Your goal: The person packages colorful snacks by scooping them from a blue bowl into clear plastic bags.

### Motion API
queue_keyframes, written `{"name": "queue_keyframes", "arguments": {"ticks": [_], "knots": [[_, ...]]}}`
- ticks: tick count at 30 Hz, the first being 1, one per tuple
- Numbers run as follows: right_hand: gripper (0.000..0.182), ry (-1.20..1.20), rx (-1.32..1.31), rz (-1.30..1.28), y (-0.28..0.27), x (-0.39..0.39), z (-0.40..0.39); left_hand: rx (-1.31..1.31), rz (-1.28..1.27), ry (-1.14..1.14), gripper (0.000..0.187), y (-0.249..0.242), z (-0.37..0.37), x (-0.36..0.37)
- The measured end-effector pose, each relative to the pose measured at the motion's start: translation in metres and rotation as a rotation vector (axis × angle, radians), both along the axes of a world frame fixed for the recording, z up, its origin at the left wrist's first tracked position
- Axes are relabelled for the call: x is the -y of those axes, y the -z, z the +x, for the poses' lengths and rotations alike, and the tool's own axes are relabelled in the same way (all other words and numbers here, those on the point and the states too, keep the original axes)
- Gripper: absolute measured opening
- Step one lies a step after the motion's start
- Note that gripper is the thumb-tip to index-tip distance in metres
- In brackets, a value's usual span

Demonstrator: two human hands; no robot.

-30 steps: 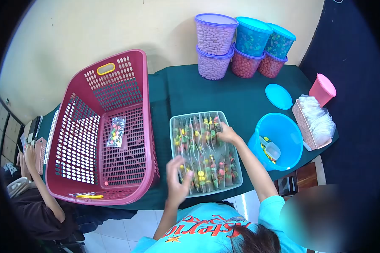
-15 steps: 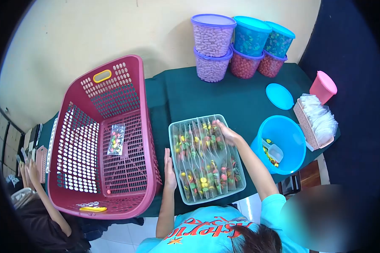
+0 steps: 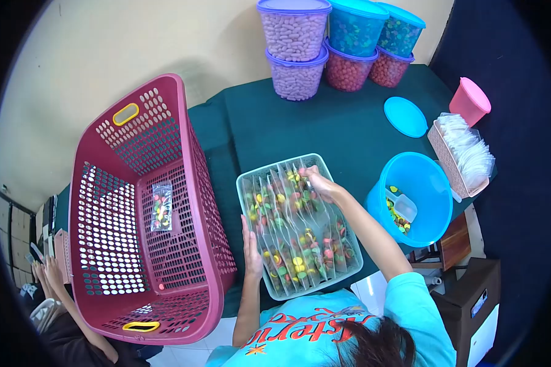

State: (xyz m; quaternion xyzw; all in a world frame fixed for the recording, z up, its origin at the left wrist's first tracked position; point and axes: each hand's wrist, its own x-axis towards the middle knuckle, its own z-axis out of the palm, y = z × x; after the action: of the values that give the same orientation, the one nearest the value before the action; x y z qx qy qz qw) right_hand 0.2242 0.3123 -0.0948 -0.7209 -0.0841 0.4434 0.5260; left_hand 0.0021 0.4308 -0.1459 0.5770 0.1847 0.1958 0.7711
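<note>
One pale green tray (image 3: 318, 286) sits on a table with a green cloth (image 3: 275, 128), full of candy bags (image 3: 300, 244) standing in rows, too squashed together to count. The left hand (image 3: 251, 252) is flat and straight at the tray's left side. One big pink basket (image 3: 209, 269) crowds that side, with one candy bag inside. The right hand (image 3: 318, 183) has bent fingers on the bag tops; I cannot tell if it pinches one. To the right are one open blue tub (image 3: 378, 205) with one scoop (image 3: 404, 208), one blue lid (image 3: 405, 116), one pink tub (image 3: 469, 104) and one box (image 3: 444, 150) of clear bags. Six lidded tubs (image 3: 296, 37) stand behind, three on three.
</note>
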Motion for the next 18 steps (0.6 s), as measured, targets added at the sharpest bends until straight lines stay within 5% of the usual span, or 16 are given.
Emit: {"name": "queue_keyframes", "arguments": {"ticks": [9, 13, 18], "knots": [[0.058, -0.046, 0.169, -0.263, -0.001, -0.013, 0.006, 0.024, 0.093, -0.006, 0.049, -0.002, 0.003, -0.002], [0.061, 0.058, 0.553, -0.592, -0.013, -0.025, -0.02, 0.008, 0.119, -0.046, 0.051, 0.004, 0.003, -0.002], [0.057, 0.229, 0.612, -0.532, -0.009, -0.034, -0.027, 0.02, 0.076, -0.047, 0.049, 0.011, 0.003, -0.004]]}}
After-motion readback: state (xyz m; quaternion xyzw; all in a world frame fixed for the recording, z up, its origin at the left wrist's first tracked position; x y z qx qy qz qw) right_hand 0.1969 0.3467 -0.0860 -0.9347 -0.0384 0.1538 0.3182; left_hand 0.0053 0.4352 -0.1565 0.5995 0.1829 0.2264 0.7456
